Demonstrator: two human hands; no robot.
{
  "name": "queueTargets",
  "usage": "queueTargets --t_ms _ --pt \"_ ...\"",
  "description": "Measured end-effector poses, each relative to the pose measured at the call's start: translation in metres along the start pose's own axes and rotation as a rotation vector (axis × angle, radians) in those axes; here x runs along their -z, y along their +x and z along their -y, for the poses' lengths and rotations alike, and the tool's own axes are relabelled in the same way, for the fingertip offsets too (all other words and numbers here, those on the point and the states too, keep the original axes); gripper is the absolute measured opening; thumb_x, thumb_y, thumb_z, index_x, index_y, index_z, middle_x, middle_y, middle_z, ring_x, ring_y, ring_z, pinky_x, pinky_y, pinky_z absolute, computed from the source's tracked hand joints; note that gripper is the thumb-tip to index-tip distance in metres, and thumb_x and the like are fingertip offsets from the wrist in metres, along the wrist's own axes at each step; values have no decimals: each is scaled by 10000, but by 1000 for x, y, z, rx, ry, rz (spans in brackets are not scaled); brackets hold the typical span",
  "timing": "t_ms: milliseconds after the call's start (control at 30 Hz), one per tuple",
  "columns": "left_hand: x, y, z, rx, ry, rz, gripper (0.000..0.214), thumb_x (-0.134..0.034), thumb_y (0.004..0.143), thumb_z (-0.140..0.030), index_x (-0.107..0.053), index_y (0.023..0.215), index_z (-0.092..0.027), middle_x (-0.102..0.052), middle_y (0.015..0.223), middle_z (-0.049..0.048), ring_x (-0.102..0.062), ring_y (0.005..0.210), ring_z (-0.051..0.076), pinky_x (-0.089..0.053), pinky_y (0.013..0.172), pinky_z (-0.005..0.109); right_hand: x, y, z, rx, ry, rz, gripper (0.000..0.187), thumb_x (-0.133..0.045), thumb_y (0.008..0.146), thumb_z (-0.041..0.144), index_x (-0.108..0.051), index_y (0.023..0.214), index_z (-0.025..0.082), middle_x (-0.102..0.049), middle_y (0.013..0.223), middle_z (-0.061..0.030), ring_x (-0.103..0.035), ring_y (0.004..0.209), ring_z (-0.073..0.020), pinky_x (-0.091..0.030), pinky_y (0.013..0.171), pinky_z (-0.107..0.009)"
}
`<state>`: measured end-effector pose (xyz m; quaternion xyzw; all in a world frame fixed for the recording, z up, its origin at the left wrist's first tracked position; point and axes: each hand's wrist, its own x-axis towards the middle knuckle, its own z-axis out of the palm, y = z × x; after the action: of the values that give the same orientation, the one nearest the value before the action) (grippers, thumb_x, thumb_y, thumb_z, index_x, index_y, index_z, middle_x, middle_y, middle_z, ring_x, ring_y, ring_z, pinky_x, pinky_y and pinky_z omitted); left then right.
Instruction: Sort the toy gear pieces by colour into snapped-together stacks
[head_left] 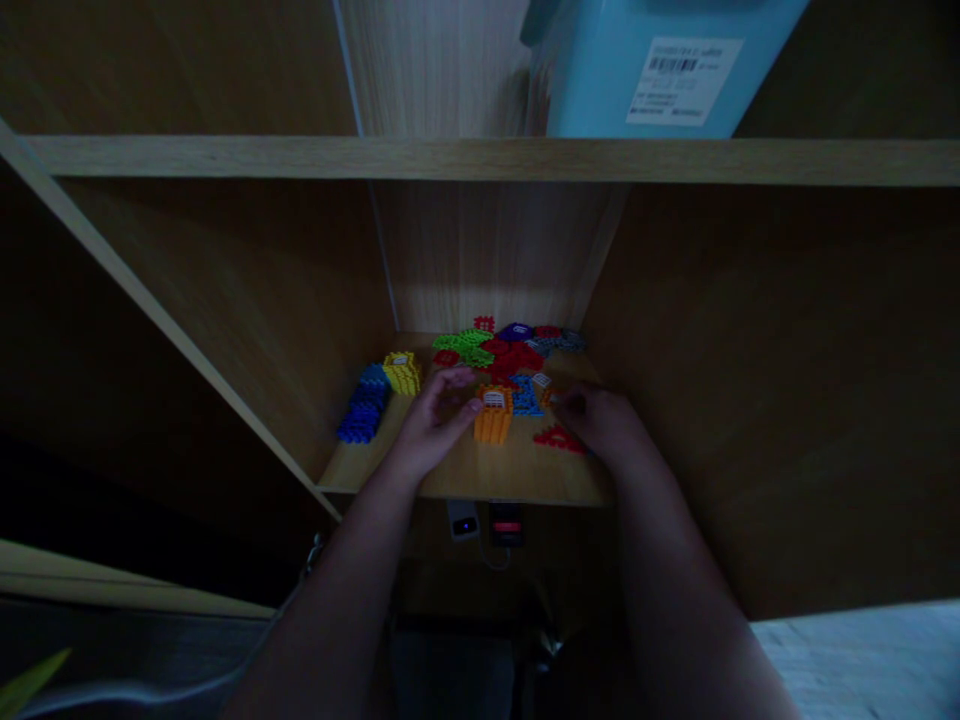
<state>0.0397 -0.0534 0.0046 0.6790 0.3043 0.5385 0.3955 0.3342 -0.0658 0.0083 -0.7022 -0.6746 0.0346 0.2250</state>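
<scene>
An orange stack of square plastic building pieces [493,422] stands on the shelf board. My left hand [439,415] is at its left side, fingers spread and curved, the thumb tip against or very close to the stack. To the right, my right hand [596,415] pinches a small orange building piece [548,398], partly hidden by the fingertips. Blue pieces [527,396] lie between the orange stack and that hand. Just below the right fingers are red triangular pieces [559,438]. A small white piece [541,380] rests behind the blue ones.
Loose red [514,356], green [466,346] and grey-blue pieces [566,341] cover the back of the shelf. A yellow stack [403,372] and a blue row of pieces [365,405] stand at left. Above, a light-blue bin [675,70] sits on the upper shelf [480,158].
</scene>
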Motion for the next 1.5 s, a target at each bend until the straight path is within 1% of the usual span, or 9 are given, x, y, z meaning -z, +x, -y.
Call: queueTargets --t_ms 167,267,333,467,633,867,1033,1233,1500 --pt "0 0 2 -7 16 22 493 -866 900 -454 -646 1299 -265 -667 1432 103 -624 1376 287 -497 1172 477 8 -4 9 24 121 -181 307 -739 965 530 -731 1017 228 -816 1000 -88 -777 883 -272 -554 787 -355" --pt "0 0 0 -6 27 36 544 -906 857 -446 -656 1304 -261 -675 1437 103 -621 1382 288 -483 1191 485 14 -9 21 109 305 -263 356 -750 948 585 -696 1039 245 -815 1084 -86 -782 980 -287 -590 882 -389" --pt "-1 0 -1 -5 30 41 570 -925 835 -438 -663 1309 -258 -682 1432 102 -620 1381 286 -471 1208 485 18 -13 33 175 418 -283 357 -745 949 597 -675 1039 259 -807 1114 -80 -774 1041 -286 -602 941 -409" --pt "-1 1 3 -12 33 56 593 -930 836 -417 -657 1338 -259 -684 1436 104 -626 1375 287 -466 1217 491 23 -21 59 292 539 -256 321 -779 942 540 -645 1060 274 -784 1114 -58 -760 1040 -260 -610 952 -409" --pt "1 1 9 -31 56 68 618 -919 849 -423 -646 1383 -273 -677 1464 97 -622 1383 282 -471 1218 492 22 -26 78 382 551 -194 269 -781 958 430 -630 1107 265 -769 1103 -54 -749 1019 -243 -605 892 -383" --pt "1 1 11 -5 26 79 649 -927 838 -426 -652 1407 -277 -669 1487 112 -629 1386 305 -476 1217 512 18 -25 77 441 526 -193 276 -777 962 388 -627 1162 270 -765 1140 -72 -747 1041 -260 -613 921 -426" --pt "0 1 9 -28 9 76 630 -922 845 -400 -645 1396 -271 -679 1449 111 -625 1378 292 -484 1200 491 20 -26 78 482 516 -168 288 -784 957 393 -625 1169 280 -762 1137 -68 -745 1057 -267 -614 935 -439" --pt "0 1 6 -28 5 78 632 -926 841 -402 -630 1383 -268 -689 1429 112 -640 1360 280 -515 1158 466 18 -25 78 495 506 -161 285 -784 952 398 -628 1159 280 -761 1124 -66 -746 1050 -270 -613 940 -441" --pt "0 2 6 -33 -27 94 629 -918 852 -372 -616 1392 -262 -698 1411 117 -650 1350 284 -496 1180 490 21 -26 78 501 476 -143 269 -780 955 377 -648 1168 277 -768 1147 -72 -751 1076 -272 -610 955 -437"
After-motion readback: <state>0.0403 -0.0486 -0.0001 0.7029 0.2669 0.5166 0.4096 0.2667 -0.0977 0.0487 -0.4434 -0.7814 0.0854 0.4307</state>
